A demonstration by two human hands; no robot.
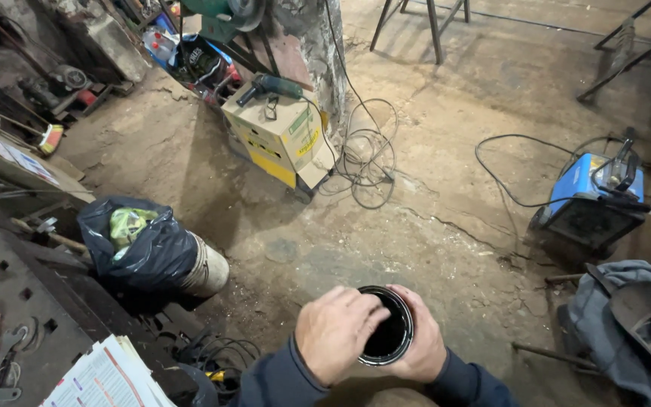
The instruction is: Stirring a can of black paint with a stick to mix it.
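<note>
Gripping open black paint can (386,325) between my left hand (335,332) and right hand (420,339); lid off, contents undisturbed, no brush seen.

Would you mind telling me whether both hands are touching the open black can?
Touching. The head view shows the left hand lying over the black can rim and the right hand wrapped around its side.
</note>
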